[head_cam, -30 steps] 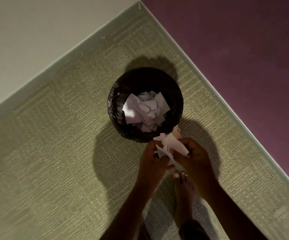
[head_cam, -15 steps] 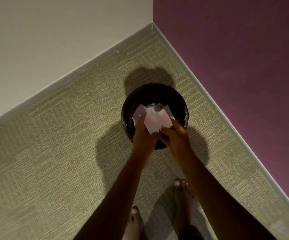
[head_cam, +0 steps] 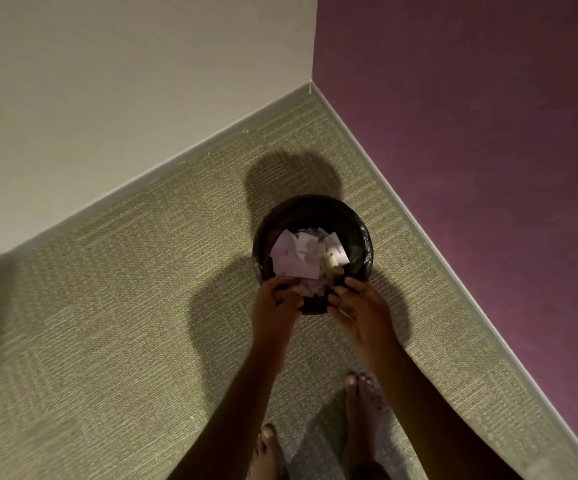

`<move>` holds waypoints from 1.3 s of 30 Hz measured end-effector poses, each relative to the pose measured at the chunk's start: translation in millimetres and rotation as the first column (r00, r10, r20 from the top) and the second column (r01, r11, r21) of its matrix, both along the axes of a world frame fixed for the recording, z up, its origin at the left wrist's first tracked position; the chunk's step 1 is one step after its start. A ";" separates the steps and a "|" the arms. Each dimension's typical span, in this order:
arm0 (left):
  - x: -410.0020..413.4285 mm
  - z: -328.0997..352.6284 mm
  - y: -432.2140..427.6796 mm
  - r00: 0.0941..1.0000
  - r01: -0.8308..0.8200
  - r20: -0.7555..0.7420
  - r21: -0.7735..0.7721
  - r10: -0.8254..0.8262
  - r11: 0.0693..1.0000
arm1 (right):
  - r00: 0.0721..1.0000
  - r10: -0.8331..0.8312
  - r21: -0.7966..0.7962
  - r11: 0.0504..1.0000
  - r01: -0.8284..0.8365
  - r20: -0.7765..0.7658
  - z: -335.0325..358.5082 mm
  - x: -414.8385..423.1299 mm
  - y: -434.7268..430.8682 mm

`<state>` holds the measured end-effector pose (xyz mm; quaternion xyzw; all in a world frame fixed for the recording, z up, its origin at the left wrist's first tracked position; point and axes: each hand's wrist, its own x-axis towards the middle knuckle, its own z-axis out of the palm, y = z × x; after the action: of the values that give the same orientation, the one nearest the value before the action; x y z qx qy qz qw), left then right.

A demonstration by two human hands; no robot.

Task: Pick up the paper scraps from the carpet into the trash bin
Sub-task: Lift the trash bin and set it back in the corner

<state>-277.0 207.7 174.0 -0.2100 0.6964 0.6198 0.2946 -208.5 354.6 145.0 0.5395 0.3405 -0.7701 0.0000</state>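
Carpet [head_cam: 107,323] fills a corner between a cream wall [head_cam: 107,81] and a purple wall [head_cam: 471,133]. On it stands the bin [head_cam: 315,209], with scraps [head_cam: 294,254] piled inside. The left grip [head_cam: 275,306] and right grip [head_cam: 362,315] hover at its near rim, fingers spread, holding nothing.

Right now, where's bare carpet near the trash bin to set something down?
Wide bare carpet left of the trash bin, to the cream wall. Narrow strip between bin and purple wall. Crowded at the near rim: left hand, right hand, feet.
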 end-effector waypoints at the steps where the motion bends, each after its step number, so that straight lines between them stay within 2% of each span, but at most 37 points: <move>1: 3.5 1.3 -3.4 0.997 -0.070 0.025 -0.008 0.070 0.998 | 1.000 -0.008 0.000 1.000 0.008 0.016 2.1 2.7 0.7; 3: 8.1 1.2 -9.4 0.981 -0.179 0.062 -0.064 0.183 0.982 | 0.998 0.000 0.044 0.999 -0.003 0.060 6.4 6.1 2.1; 5: 10.6 -5.4 -14.4 0.969 -0.223 0.070 -0.161 0.236 0.962 | 0.994 -0.001 0.126 0.992 -0.013 0.113 9.6 6.6 4.3; 7: 10.0 -11.7 -16.9 0.954 -0.268 0.084 -0.190 0.287 0.945 | 0.988 -0.019 0.204 0.979 -0.013 0.154 8.5 5.1 9.1; 12: 4.7 -32.7 -15.5 0.942 -0.244 0.190 -0.180 0.277 0.953 | 0.960 0.079 0.354 0.919 -0.175 0.270 -7.8 -1.4 26.8; 17: 1.3 -49.3 -5.7 0.937 -0.229 0.230 -0.165 0.263 0.960 | 0.888 0.268 0.331 0.856 -0.398 0.374 -28.6 -15.4 35.7; 22: -0.5 -59.0 5.0 0.911 -0.287 0.240 -0.215 0.335 0.934 | 0.807 0.348 0.348 0.769 -0.537 0.477 -45.3 -20.7 41.6; 25: -1.0 -59.0 10.0 0.904 -0.303 0.236 -0.234 0.357 0.924 | 0.797 0.346 0.373 0.744 -0.555 0.496 -41.8 -22.7 44.4; 33: 5.6 -16.3 17.5 0.915 -0.270 0.228 -0.265 0.332 0.926 | 0.787 0.367 0.324 0.762 -0.560 0.496 6.8 -14.5 57.4; 37: 9.5 24.2 21.4 0.904 -0.288 0.238 -0.274 0.355 0.917 | 0.725 0.427 0.282 0.720 -0.634 0.540 44.7 -12.3 65.3; 39: 5.8 49.2 25.3 0.906 -0.255 0.260 -0.292 0.333 0.922 | 0.653 0.479 0.219 0.682 -0.697 0.587 69.5 -15.1 77.5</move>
<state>-271.2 233.0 223.1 -0.4420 0.6752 0.5243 0.2719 -223.6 432.0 214.5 0.5553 0.6484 -0.4701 0.2240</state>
